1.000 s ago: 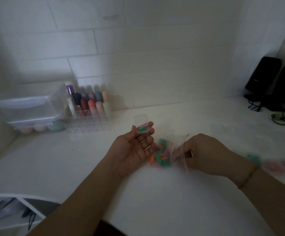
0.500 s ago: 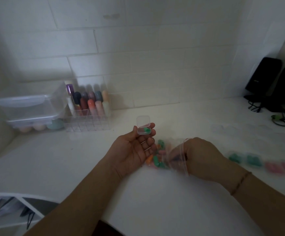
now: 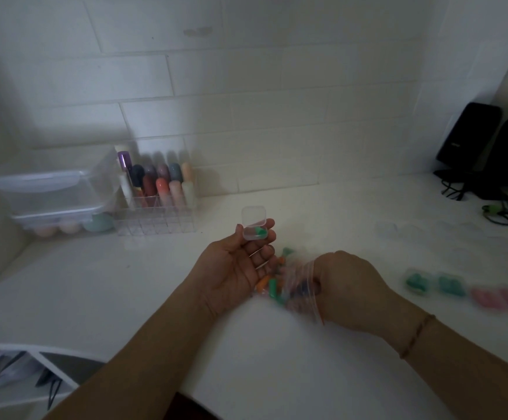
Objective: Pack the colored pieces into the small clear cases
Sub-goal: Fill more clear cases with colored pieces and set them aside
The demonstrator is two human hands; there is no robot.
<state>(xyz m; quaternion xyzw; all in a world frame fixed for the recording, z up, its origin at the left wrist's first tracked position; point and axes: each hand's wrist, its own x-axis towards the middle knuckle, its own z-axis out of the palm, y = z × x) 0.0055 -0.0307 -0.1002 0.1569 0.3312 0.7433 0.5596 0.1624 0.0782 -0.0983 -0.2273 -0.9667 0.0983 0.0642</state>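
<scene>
Left hand: your left hand (image 3: 234, 268) was palm up over the white counter (image 3: 155, 283), fingers curled lightly, thumb and fingertips pinching the small clear case (image 3: 254, 227).
Case: it sat at the fingertips, at 12 o'clock from your palm, lid hinged up and open; a green piece (image 3: 260, 231) lay inside.
Right hand: your right hand (image 3: 349, 291) was knuckles up at 3 o'clock of the left, fingers curled into the mouth of the clear zip bag (image 3: 302, 286); whether they pinched a piece inside, I couldn't tell, too blurred.
Bag: it lay on the counter between your hands, touching both, with the loose colored pieces (image 3: 272, 283) in it, orange and green mostly.
Packed cases: a row at 3 o'clock of your right hand, well apart from it: two green filled cases (image 3: 434, 283), then pink filled cases (image 3: 501, 298) running to the frame edge; blurred.
Empty cases: faint clear cases (image 3: 398, 230) at 1 o'clock of your right hand, further back on the counter.
Organizer: a clear divided organizer (image 3: 155, 207) with colored tubes stood at 11 o'clock, against the wall.
Boxes: stacked clear lidded boxes (image 3: 52, 198) just beside it at 9 o'clock.
Speakers: two black speakers (image 3: 489, 147) with cables at the far 2 o'clock corner.
Wrist: a thin bracelet (image 3: 418, 334) on your right wrist.
</scene>
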